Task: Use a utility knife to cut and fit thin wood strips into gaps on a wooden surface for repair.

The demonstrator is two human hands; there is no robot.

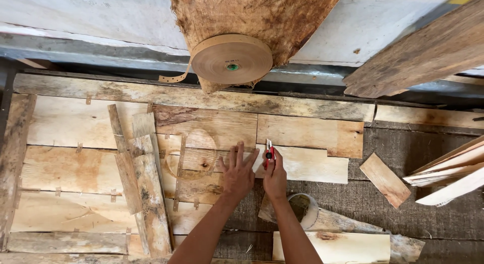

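On veneer sheets, left hand presses flat; right hand grips red cutter.

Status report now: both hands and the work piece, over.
Left hand flat on veneer sheet. Right hand grips red cutter at the sheet edge. Tape roll above, apart.

Left hand pressed flat, fingers spread, on a patchwork of thin veneer sheets joined with small tape strips. Right hand just beside it, gripping a red utility knife, blade end touching the veneer at a seam. Above, a big roll of brown paper tape resting against a rough bark-like sheet. Near the right forearm, a whitish cup and loose veneer offcuts. At right, stacked wooden boards.
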